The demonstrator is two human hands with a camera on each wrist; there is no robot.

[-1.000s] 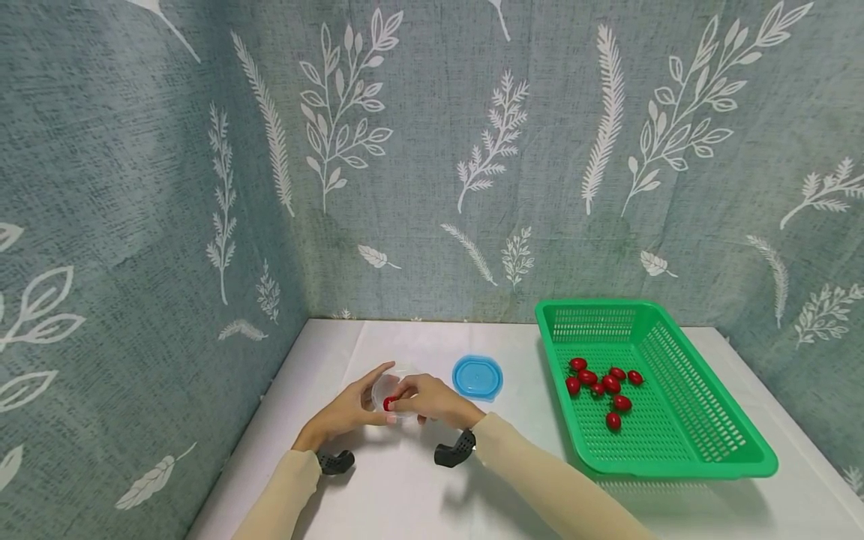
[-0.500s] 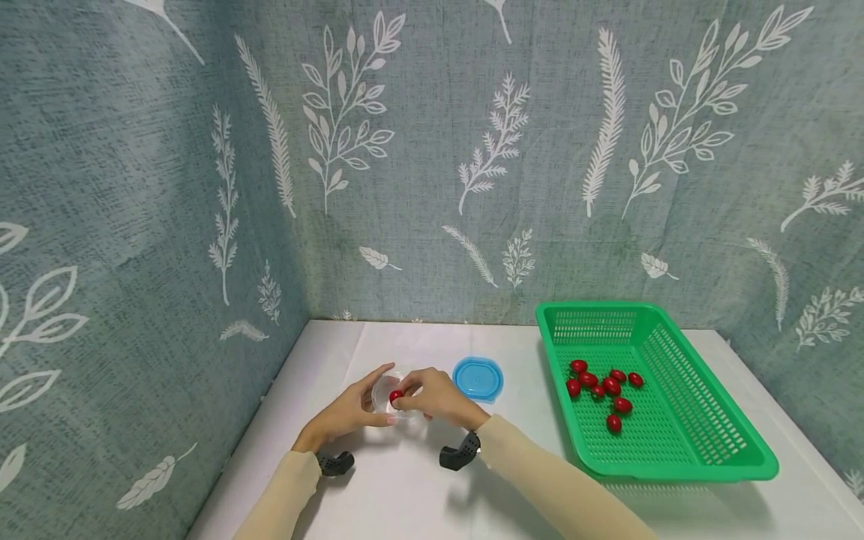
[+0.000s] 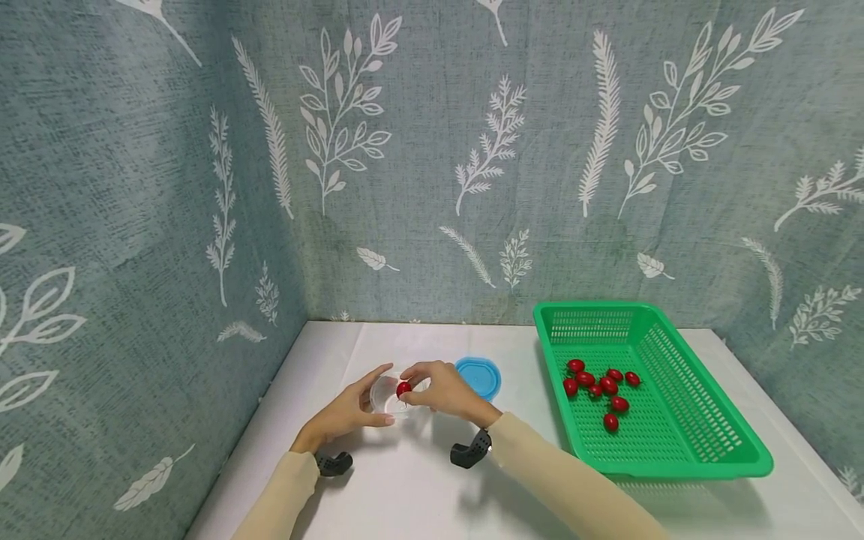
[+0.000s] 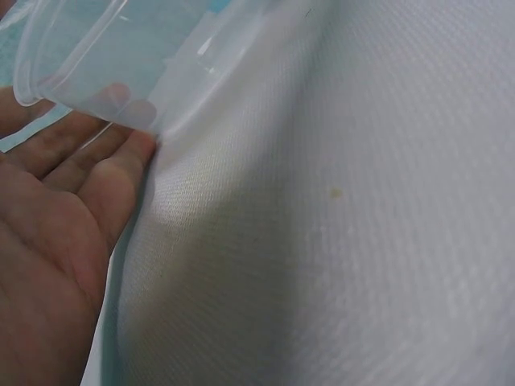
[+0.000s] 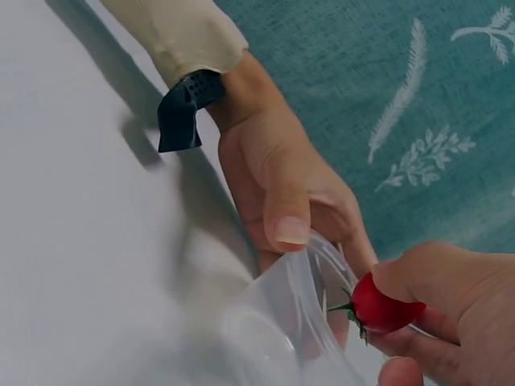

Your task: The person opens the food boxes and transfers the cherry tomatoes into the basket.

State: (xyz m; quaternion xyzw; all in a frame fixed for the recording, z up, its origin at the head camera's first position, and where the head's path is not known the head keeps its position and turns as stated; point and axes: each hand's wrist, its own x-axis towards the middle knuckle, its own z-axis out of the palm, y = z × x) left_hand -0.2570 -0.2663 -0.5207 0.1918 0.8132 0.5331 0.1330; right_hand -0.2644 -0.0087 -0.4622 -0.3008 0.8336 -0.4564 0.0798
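Note:
A clear plastic container (image 3: pixel 381 393) stands on the white cloth in the head view. My left hand (image 3: pixel 346 409) holds it from the left, thumb at the near side and fingers round the far side. Between thumb and fingers, my right hand (image 3: pixel 445 393) pinches a red cherry tomato (image 3: pixel 403 389) over the container's opening. In the right wrist view, the tomato's green stem (image 5: pixel 348 307) points towards the container. The left wrist view shows left fingers (image 4: pixel 96 157) against the container's wall. A blue lid (image 3: pixel 478 377) lies just right of the container, partly behind my right hand.
At the right stands a green plastic basket (image 3: pixel 675 435) with several cherry tomatoes (image 3: pixel 609 385) on its left half. A grey-green leaf-patterned curtain (image 3: pixel 418 187) closes off the back and left side. White cloth (image 3: pixel 405 495) covers the table.
My right hand has lifted the cherry tomato up and to the right, from low in the container to near its rim. My left hand stays in place on the container.

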